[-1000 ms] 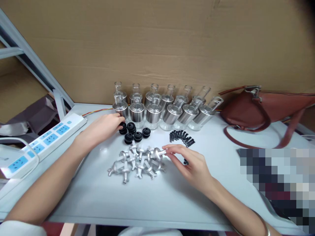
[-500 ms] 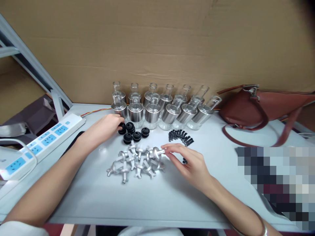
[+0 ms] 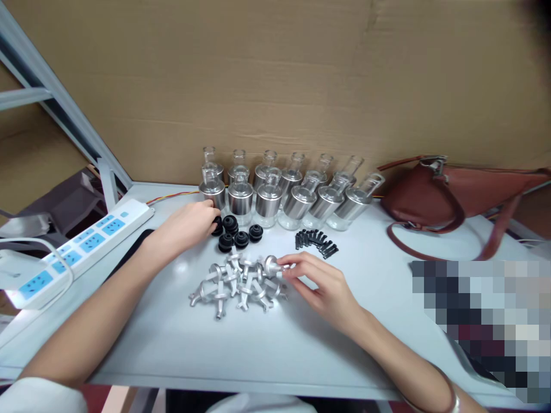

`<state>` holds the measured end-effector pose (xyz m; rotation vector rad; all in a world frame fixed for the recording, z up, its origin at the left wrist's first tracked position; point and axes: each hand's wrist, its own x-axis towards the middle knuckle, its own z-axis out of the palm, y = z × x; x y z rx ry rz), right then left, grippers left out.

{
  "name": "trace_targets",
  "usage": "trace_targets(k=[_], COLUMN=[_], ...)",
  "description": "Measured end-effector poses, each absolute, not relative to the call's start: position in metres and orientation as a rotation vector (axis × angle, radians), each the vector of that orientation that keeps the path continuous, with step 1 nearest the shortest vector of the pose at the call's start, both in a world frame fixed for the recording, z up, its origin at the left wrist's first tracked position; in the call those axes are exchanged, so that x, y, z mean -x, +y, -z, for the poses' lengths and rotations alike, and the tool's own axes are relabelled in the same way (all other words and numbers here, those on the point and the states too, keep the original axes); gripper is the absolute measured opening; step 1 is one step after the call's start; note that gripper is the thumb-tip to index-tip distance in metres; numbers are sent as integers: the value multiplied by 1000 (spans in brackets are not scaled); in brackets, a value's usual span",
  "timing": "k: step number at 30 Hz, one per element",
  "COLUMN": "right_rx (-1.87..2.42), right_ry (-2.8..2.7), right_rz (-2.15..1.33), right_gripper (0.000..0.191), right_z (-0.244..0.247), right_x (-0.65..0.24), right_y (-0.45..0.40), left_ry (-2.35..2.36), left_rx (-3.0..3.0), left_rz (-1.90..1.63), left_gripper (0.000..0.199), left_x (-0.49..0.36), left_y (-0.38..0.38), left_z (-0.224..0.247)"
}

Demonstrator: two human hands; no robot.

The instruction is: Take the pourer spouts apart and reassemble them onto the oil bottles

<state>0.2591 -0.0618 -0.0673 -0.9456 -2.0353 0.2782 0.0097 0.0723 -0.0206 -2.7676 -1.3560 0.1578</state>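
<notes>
The right hand (image 3: 329, 287) has its thumb and fingertips closed in a light pinch on the stem of a silver part (image 3: 271, 265) with a round disc. That part is at the right upper edge of a loose heap of silver parts (image 3: 220, 296) in the middle of the pale table (image 3: 241, 355), its disc toward the heap and its stem toward the hand. The left hand (image 3: 189, 225) bends over the leftmost black stopper (image 3: 218, 227), fingers touching it; the fingertips are largely hidden, so I cannot tell whether they grip it or only rest on it. Four more ribbed black stoppers (image 3: 241, 239) sit close by on the table, just above the heap as seen here.

Behind the stoppers, glass bottles (image 3: 269, 201) with silver bands stand in two rows, open necks up, near a brown cardboard wall (image 3: 258, 86). Small black clips (image 3: 316, 238) lie in a curved row between the bottles and the right hand. A reddish-brown handbag (image 3: 430, 201) lies to the right of the bottles, its strap looped on the table. On the far left is a white power strip (image 3: 91, 244) with blue sockets, and a dark flat object (image 3: 129, 255) lies partly beneath the left forearm.
</notes>
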Motion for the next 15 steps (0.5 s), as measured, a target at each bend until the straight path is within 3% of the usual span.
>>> trace_targets(k=[7,11,15], right_rx=[910,885,813], right_ry=[-2067,-2141,-2296], right_rz=[-365,-376,-423], right_gripper=[13,28,45], right_z=[72,70,68], right_x=[-256,-257,-256], right_y=[-65,-67,-67], left_ry=[-1376,-1447,-1571], left_rx=[2703,2714,2961], left_rz=[-194,-160,-262], left_gripper=[28,36,57], left_x=[-10,6,11], left_y=[66,57,33], left_z=[18,4,-11])
